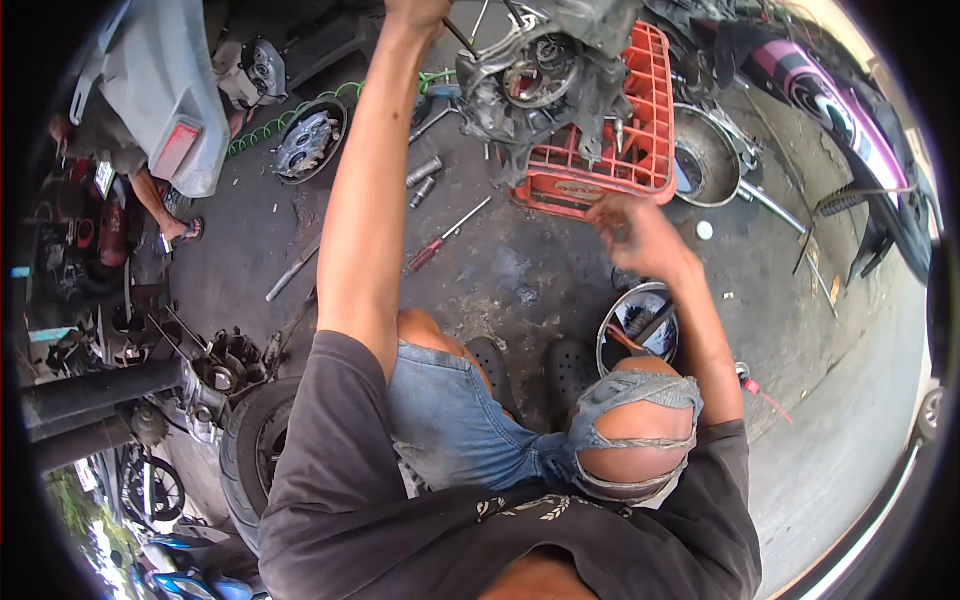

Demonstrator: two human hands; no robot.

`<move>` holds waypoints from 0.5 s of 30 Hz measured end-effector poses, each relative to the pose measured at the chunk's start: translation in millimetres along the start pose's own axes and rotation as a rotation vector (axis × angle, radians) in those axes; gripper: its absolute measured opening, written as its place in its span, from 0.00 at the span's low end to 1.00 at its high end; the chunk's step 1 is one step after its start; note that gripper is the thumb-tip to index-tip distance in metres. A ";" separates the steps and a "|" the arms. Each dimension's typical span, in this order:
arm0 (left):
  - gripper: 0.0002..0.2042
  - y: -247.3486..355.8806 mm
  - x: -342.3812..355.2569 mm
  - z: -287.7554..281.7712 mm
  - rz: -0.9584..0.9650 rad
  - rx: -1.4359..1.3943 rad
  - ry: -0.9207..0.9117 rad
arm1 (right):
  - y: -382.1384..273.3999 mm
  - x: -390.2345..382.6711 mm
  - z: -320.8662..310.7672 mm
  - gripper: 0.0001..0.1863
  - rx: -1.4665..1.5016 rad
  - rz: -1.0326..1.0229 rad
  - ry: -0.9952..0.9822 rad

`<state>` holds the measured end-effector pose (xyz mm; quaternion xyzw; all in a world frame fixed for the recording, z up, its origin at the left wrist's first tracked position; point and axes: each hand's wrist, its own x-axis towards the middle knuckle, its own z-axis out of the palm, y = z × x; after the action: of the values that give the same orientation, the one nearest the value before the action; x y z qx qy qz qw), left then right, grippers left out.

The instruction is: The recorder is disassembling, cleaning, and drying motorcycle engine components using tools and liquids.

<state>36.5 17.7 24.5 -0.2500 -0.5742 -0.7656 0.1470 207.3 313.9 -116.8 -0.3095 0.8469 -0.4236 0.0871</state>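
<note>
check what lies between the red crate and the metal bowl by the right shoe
In the head view, the right hand, blurred, appears between the red crate and metal bowl.

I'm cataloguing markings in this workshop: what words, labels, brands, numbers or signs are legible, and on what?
None is quoted here.
Red plastic slatted crate: lettering on front, blurred, not transcribed.
Red-and-white rectangular label on pale grey panel: too small to read.
Dark grey cloth T-shirt: white leaf-like print, no word readable.
</note>
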 end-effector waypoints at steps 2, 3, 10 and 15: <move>0.12 8.8 -0.5 -5.9 0.049 -0.007 -0.069 | -8.9 39.8 -51.2 0.10 -0.010 -0.009 0.212; 0.12 14.1 1.5 -2.0 0.075 -0.010 -0.062 | -6.0 56.9 -78.9 0.09 -0.013 0.000 0.342; 0.15 83.3 -12.0 51.0 0.028 0.138 -0.023 | 93.9 157.4 -137.2 0.12 -0.103 0.027 0.303; 0.15 125.8 -27.0 51.5 -0.044 0.208 -0.013 | 73.5 194.3 -69.0 0.18 -0.557 -0.503 0.183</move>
<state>134.4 27.6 122.1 -0.2257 -0.6570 -0.7032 0.1515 -8.2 276.5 -108.0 -0.4805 0.8313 -0.2113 -0.1829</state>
